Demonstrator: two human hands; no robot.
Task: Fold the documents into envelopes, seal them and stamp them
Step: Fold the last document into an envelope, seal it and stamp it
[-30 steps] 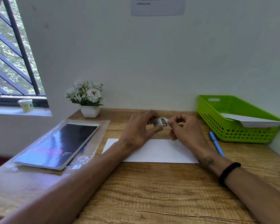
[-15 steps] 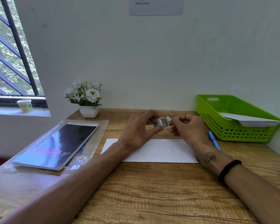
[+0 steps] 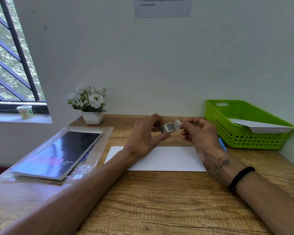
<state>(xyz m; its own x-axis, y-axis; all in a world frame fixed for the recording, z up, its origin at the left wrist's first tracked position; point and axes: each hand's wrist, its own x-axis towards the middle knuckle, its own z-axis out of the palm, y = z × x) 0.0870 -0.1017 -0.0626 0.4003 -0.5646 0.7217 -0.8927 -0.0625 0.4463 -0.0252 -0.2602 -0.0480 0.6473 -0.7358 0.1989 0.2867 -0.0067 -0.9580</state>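
On the window sill, far left of the envelope (image 3: 159,158), stands a small lidded tub (image 3: 25,111). Left of the envelope, a dark spiral notebook (image 3: 58,153) lies on a clear plastic sleeve (image 3: 85,168) on the wooden surface (image 3: 159,209). Behind the envelope and to its left, against the wall, sits a white pot of white flowers (image 3: 90,106). White envelope: flat on the surface, long edge toward the viewer, partly crossed by both forearms. Above the envelope's far edge, the left hand (image 3: 143,138) holds a small roll of stamps (image 3: 167,128) in a pinching grip, thumb beneath and fingers behind (the roll is off the surface). Just right of the roll, the right hand (image 3: 200,134) pinches the loose white end of the strip (image 3: 177,123) between thumb and forefinger; a black band circles that wrist. Right of the envelope, a blue pen (image 3: 222,144) lies partly hidden by the right hand. Further right, a green perforated basket (image 3: 244,138) holds white paper (image 3: 261,127). High on the wall above the envelope hangs a printed notice (image 3: 162,7).
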